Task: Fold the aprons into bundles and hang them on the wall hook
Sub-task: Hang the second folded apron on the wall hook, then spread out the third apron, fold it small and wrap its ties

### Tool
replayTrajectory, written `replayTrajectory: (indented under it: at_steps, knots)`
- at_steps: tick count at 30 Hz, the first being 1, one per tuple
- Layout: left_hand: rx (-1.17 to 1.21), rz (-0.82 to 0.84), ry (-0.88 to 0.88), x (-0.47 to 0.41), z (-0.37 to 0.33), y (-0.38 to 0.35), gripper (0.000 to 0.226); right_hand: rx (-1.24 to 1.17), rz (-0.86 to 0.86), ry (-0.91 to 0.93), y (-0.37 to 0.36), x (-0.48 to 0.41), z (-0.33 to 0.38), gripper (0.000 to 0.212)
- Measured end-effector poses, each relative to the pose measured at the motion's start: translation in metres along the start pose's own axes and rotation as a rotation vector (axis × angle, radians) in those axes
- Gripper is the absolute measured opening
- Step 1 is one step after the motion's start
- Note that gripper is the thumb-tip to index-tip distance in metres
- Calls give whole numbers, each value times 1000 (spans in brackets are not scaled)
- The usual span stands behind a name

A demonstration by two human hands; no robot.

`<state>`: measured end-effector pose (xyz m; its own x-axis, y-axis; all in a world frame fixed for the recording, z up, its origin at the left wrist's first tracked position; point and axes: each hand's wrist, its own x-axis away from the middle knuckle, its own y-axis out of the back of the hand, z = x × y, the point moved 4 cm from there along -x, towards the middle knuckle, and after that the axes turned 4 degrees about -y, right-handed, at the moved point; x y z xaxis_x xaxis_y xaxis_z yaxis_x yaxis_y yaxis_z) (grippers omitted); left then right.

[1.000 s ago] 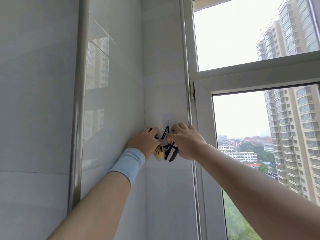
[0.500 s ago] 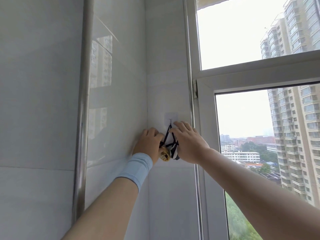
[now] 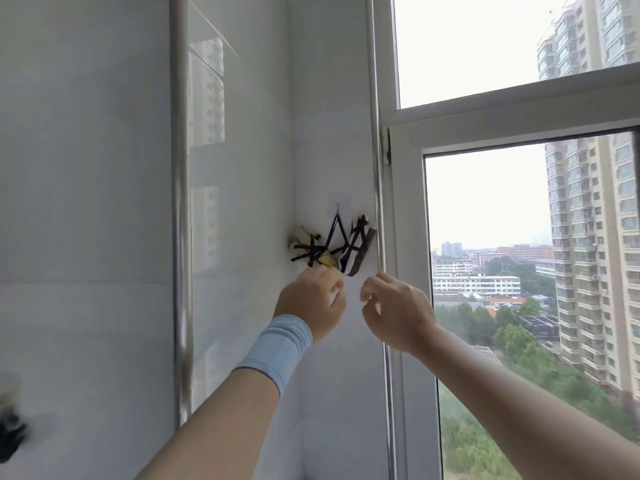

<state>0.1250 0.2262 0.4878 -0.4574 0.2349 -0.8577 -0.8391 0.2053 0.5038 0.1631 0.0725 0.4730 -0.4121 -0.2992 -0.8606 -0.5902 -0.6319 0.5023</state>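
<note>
Hanging off hook (image 3: 337, 207): 2 apron bundles (image 3: 356, 251); R hand (image 3: 394, 310) grip slack, L hand (image 3: 311, 299) unclear.

Two folded apron bundles hang side by side from the small clear wall hook (image 3: 337, 206), set on the narrow white tiled wall (image 3: 329, 133) just left of the window frame (image 3: 405, 271). Their black ties (image 3: 336, 230) rise to the hook in a narrow triangle. The left bundle (image 3: 309, 251) is pale with a yellow patch at its lower right, crossed by black ties and tucked into the wall corner, while the right bundle (image 3: 356, 252), just beside it, is black-and-white striped, tie-bound and tilted, its top leaning right.
</note>
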Motion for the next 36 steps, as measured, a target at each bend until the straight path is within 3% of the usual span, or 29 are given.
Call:
replayTrajectory:
  at_steps: [9,16,21,26,30,33,36]
  knots:
    - [242,522,267,156,-66,-95,19,-23,600,-375,-72,180,-32,27]
    - [324,959,447,328,-129,-181,19,-17,1036,-471,-128,359,-53,21]
    - [343,1302,478,452,-170,-218,34,-57,1251,-573,-161,479,-59,46]
    - [327,1259,473,492,-171,-234,52,33,1145,-420,-195,502,-63,84]
    - [302,1157,564,495,-149,-252,68,-7,1310,-472,-235,519,-65,113]
    - [306,1163,577,501,-142,-258,84,-19,1379,-486,-239,551,-60,102]
    - [331,1210,628,511,-144,-256,75,-83,1385,-507,-226,579,-58,73]
